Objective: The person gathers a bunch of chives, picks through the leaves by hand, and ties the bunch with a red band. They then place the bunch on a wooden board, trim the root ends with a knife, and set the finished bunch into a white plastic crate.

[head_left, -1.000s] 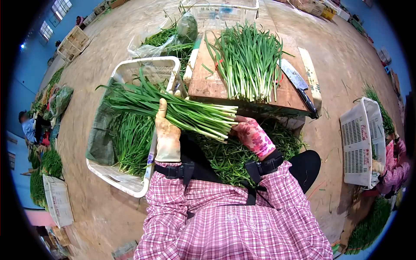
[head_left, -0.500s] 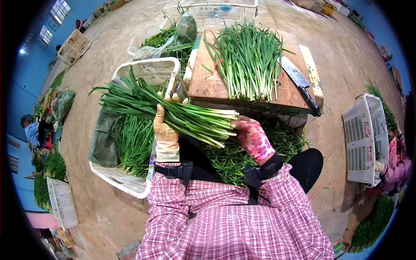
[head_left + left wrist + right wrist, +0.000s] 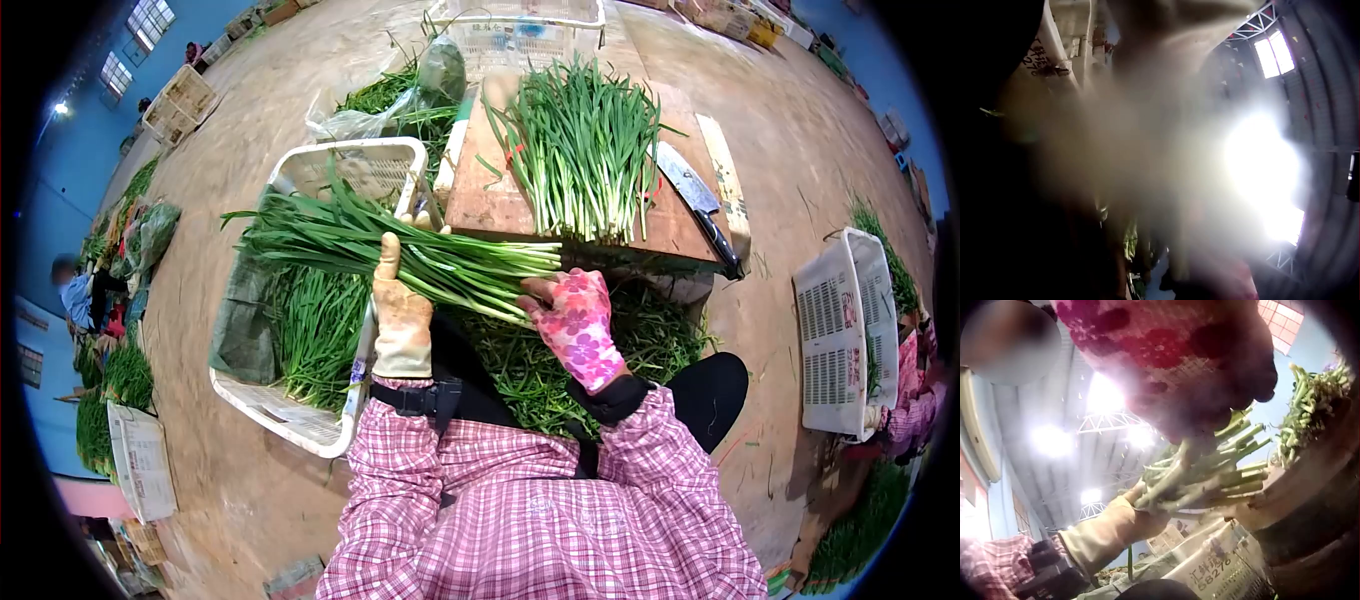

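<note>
My left hand (image 3: pixel 402 310), in a pale stained work glove, holds a bunch of garlic chives (image 3: pixel 440 262) from below, thumb up on the near side and fingertips showing on the far side. The leaves point left and the pale stems right. At the stem ends my right hand (image 3: pixel 578 328), in a pink flowered glove with bare fingertips, pinches at the lower stems. In the right wrist view the flowered glove (image 3: pixel 1179 350) hangs over the cut stems (image 3: pixel 1222 478), its fingertips partly hidden. The left wrist view is mostly blurred and dark.
Ahead, a wooden board (image 3: pixel 490 205) bears a pile of chives (image 3: pixel 585 150) and a cleaver (image 3: pixel 692 185). On the left stands a white basket (image 3: pixel 345 440) with more chives inside. Loose trimmings (image 3: pixel 530 385) lie between my knees. Another white crate (image 3: pixel 830 340) is at the right.
My right hand has moved from the stem tips down and back toward my body, along the bunch's lower edge. The left hand keeps its hold, the bunch shifting slightly right in view.
</note>
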Demonstrator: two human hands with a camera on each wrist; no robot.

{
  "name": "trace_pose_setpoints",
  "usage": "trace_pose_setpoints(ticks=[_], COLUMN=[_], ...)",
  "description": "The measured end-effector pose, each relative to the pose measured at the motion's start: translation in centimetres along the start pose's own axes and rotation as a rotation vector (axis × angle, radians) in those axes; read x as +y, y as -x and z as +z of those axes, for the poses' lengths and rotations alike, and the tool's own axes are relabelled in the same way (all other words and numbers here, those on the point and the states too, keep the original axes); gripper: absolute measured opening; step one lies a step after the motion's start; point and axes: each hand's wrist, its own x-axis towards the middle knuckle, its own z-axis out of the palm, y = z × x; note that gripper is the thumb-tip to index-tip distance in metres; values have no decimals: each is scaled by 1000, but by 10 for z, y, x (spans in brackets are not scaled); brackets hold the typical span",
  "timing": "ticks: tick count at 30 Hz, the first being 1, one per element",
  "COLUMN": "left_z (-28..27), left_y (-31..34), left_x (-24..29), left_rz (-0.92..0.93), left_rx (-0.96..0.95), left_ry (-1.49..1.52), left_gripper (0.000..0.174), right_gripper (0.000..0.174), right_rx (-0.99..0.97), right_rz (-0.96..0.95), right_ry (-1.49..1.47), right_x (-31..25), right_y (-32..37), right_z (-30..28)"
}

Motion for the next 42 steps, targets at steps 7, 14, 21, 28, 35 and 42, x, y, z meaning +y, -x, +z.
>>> trace_pose_setpoints(ticks=[7, 14, 21, 28, 35, 42], left_z=[-3, -4, 26, 34, 43, 82], left_y=[1, -2, -11, -16, -16, -54], left_x=[5, 31, 4, -17, -31, -10], left_rz=[-14, 37, 16, -56, -61, -221], left_rx=[24, 79, 113, 389, 328, 123], left_ry=[-34, -43, -167, -220, -247, -733], left_gripper=[40, 38, 39, 26, 19, 44], right_gripper=[11, 63, 128, 125, 111, 25], right_rx=[-201, -472, -416, -311, -370, -590], right_rz=[385, 279, -83, 111, 364, 671], right_ry=[-627, 355, 191, 104, -327, -1066], right_x=[4, 75, -21, -16, 14, 27], right_y=[5, 18, -59, -3, -5, -25], right_z=[-8, -65, -16, 35, 38, 19])
